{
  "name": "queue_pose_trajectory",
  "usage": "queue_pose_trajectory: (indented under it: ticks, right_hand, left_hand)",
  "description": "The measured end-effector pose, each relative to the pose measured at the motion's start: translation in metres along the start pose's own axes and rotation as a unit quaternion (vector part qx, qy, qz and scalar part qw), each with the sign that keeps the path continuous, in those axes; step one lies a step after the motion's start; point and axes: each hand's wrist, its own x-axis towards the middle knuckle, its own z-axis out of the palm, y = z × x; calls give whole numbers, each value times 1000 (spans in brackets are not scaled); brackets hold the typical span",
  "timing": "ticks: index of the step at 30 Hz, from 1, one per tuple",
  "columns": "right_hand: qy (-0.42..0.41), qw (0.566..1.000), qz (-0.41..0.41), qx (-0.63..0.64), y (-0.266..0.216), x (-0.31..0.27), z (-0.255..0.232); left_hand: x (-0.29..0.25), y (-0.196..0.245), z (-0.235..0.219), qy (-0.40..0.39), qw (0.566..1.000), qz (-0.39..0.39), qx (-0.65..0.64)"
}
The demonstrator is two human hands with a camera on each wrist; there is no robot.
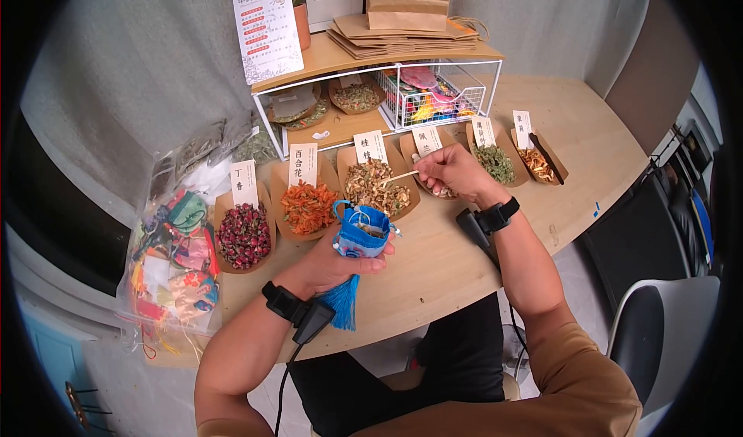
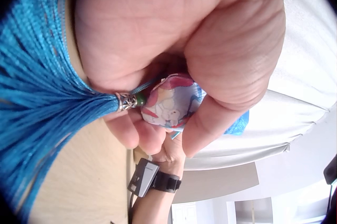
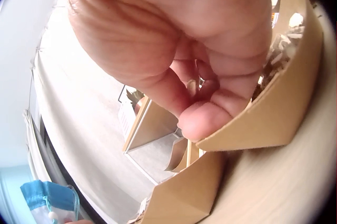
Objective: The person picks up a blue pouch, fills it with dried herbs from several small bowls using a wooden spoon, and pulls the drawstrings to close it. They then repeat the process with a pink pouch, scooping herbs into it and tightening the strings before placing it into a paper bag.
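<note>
My left hand [image 1: 352, 265] holds up a small blue drawstring pouch [image 1: 362, 239] with its mouth open, and a blue tassel [image 1: 340, 304] hangs below. In the left wrist view fingers and thumb curl round the pouch [image 2: 171, 103]. My right hand [image 1: 458, 172] pinches a thin pale wooden stick [image 1: 401, 176], whose far end is at the dried pieces [image 1: 370, 185] in a paper tray behind the pouch. In the right wrist view the thumb and fingers of that hand [image 3: 195, 97] close on the stick, beside a tray's wall [image 3: 274, 124].
More paper trays stand in a row: rosebuds [image 1: 244, 236], orange flowers [image 1: 308, 207], green leaves [image 1: 494, 164] and brown slices with dark tongs [image 1: 548, 158]. A shelf [image 1: 325, 59] with a wire basket [image 1: 472, 100] stands behind. A bag of colourful pouches [image 1: 179, 270] lies at left.
</note>
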Motion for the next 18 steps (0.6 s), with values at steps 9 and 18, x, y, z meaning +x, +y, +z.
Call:
queue_pose_trajectory:
  ticks: [9, 18]
  right_hand:
    - [-2, 1000, 2, 6, -4, -1, -1]
    - [16, 1000, 3, 18, 0, 3, -5]
  left_hand:
    - [1, -1, -5, -12, 1000, -13, 0]
    - [1, 0, -3, -2, 1000, -12, 3]
